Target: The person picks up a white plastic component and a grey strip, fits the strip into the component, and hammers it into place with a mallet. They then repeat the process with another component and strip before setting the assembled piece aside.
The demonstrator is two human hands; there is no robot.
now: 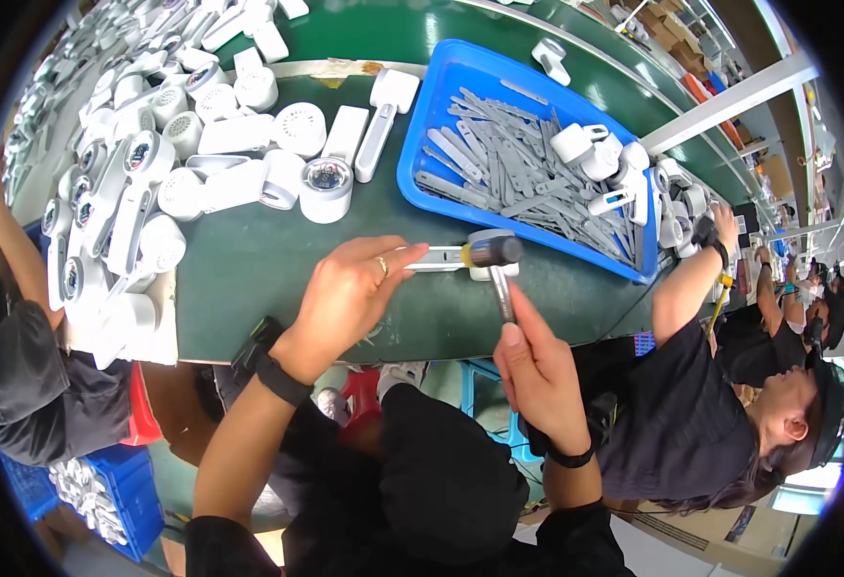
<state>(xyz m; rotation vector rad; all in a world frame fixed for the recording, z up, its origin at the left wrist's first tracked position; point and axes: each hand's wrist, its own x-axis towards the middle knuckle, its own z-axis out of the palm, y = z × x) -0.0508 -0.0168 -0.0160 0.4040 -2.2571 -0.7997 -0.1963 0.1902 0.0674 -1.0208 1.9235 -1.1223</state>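
My left hand (350,293), a ring on one finger, pinches the near-left end of a white, long-handled device (439,258) with a round head, lying on or just over the green table. In my right hand (544,380) is a small mallet (502,293), gripped by its metal handle. The mallet's black and yellow head covers part of the device where handle meets round head; whether they touch I cannot tell. Just beyond sits a blue tray (407,173), holding many grey flat strips (518,163) and several white pieces (590,149).
A large pile of white round-headed devices (181,135) fills the table's left side; one stands upright (327,190) nearest my left hand. Co-workers sit on both sides; a person's arm (686,288) reaches onto the table at right. A blue crate (124,490) is at lower left.
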